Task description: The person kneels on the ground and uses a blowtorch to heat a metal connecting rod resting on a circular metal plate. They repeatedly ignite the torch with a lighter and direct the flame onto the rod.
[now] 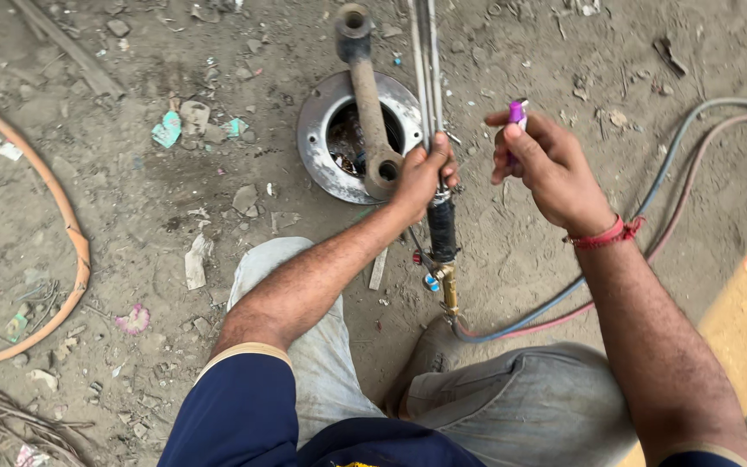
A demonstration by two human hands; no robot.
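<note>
- Your knees sit nearest, over the dirt floor.
- Your left hand is wrapped around the gas torch at its dark grip; it looks rigid, metal and fairly heavy, so hold it there, clear of the brass fitting and trailing hoses.
- Your right hand pinches a small purple lighter: light, smooth plastic.
- A connecting rod lies across a metal ring.

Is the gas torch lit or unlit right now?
Unlit, as far as shows: no flame along the torch in the left hand, though its tip is out of frame. The right hand holds a purple lighter.
</note>
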